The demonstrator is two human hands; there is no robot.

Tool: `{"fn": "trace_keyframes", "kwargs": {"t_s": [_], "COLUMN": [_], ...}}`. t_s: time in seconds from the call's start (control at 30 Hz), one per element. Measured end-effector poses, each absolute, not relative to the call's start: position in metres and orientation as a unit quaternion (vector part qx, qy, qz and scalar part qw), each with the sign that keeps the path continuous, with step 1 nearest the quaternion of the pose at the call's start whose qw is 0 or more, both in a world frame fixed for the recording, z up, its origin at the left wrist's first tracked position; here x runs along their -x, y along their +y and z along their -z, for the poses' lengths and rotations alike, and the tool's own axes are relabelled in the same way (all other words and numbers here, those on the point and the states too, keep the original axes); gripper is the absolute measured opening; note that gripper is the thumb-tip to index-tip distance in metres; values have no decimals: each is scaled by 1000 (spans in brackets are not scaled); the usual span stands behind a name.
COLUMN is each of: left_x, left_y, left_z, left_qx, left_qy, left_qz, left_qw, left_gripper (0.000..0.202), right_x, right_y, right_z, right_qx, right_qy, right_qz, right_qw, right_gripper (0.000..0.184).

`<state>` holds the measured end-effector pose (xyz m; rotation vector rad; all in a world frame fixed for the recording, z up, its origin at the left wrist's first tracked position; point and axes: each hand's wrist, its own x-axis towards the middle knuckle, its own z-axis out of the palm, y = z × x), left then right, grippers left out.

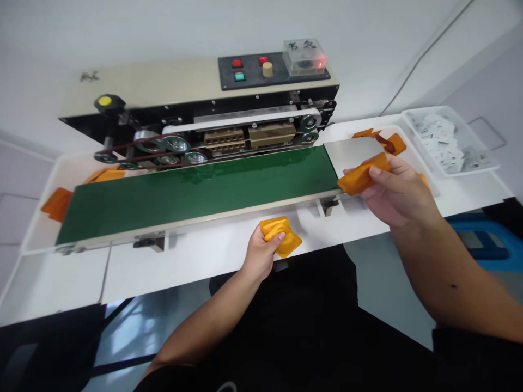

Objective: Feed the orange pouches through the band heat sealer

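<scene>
My left hand (261, 253) is closed around small yellow-orange pouches (288, 242), held low over the table's front edge; how many they are I cannot tell. Between the thumb and fingers of my right hand (396, 190) is an orange pouch (362, 174), level with the right end of the conveyor. Just behind it lies a bare metal plate (353, 152). A green conveyor belt (204, 188) runs along the front of a band sealing machine (175, 81) with rollers and a white band.
At the right, a white bin (425, 179) holds orange pouches, beside a clear tray (469, 169) of small white packets. Another white bin (36, 228) with orange pouches sits under the belt's left end. Clamp knobs (149, 242) stick out below the belt. A blue stool (482, 239) stands lower right.
</scene>
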<state>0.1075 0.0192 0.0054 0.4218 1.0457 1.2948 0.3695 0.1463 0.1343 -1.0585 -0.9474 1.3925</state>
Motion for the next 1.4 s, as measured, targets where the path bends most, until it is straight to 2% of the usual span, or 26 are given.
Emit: {"fn": "trace_keyframes", "kwargs": {"t_s": [0.13,0.23,0.33,0.47,0.6,0.7,0.77,0.8,0.9,0.97,1.03,1.13,1.27,1.4], "left_x": [-107,-107,-106,-104,-100,-97,-95,-95,-93,-93,-93,-93,-91,-89], "left_y": [20,20,19,18,16,15,14,14,15,15,15,14,12,12], "left_z": [-6,-6,-5,1,8,9,8,8,7,8,8,7,4,4], "left_qx": [-180,-180,-180,-174,-170,-162,-157,-155,-153,-151,-151,-156,-163,-162], "left_qy": [463,465,467,470,481,485,484,484,485,486,485,480,483,490], "left_qz": [-569,-570,-571,-577,-578,-578,-578,-577,-578,-580,-581,-580,-581,-584], "left_qw": [655,653,651,645,637,636,638,639,638,636,636,639,634,626], "left_gripper": [59,59,57,57,58,60,61,62,62,62,62,61,60,60], "right_x": [-366,-365,-359,-340,-318,-310,-311,-312,-320,-328,-338,-356,-373,-375], "right_y": [144,145,133,83,18,-17,-30,-34,-33,-22,-5,30,82,131], "right_z": [-134,-138,-137,-121,-99,-86,-82,-83,-94,-107,-121,-136,-150,-160], "right_qx": [474,505,512,495,380,370,368,354,295,284,302,360,445,453], "right_qy": [-361,-369,-377,-457,-616,-503,-391,-357,-381,-458,-541,-602,-631,-610], "right_qz": [-622,-632,-667,-698,-690,-780,-843,-863,-875,-840,-785,-712,-605,-561], "right_qw": [509,457,389,243,22,-38,-37,-36,-50,-54,-34,46,197,329], "right_gripper": [33,27,31,34,15,39,60,63,46,31,25,22,26,51]}}
